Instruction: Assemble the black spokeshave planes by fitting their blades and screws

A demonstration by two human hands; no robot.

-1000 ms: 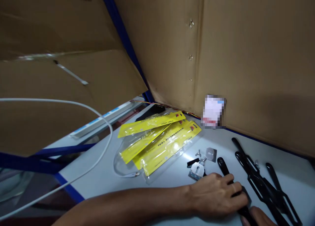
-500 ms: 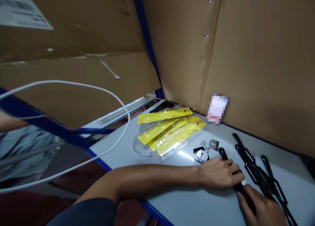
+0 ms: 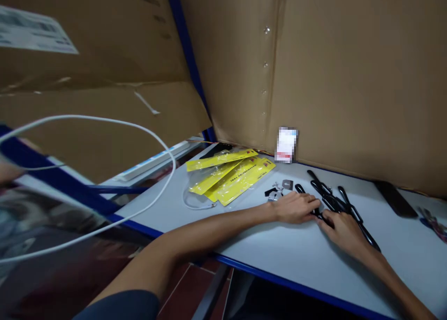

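My left hand [image 3: 295,207] lies closed over the body of a black spokeshave [image 3: 299,189], whose one handle tip sticks out beyond my fingers. My right hand [image 3: 344,229] grips the same tool at its near end, and the two hands almost meet. My palms hide most of it. Just past my left hand lie a grey metal blade [image 3: 287,184], a few small screws [image 3: 277,186] and other small metal parts. Further spokeshaves [image 3: 331,201] rest in a crossed pile beyond my right hand.
Yellow-carded clear packages [image 3: 240,180] overlap on the table [image 3: 251,245]. A white cable [image 3: 167,171] loops at the left. A pixelated card or screen [image 3: 286,145] leans on the cardboard wall [image 3: 349,78]. A black phone-like slab [image 3: 394,199] lies right. Part of another person [image 3: 9,172] shows at left.
The view has swung right and drawn back, so the dark slab and more of my right arm now show. Both hands stay on the spokeshave.
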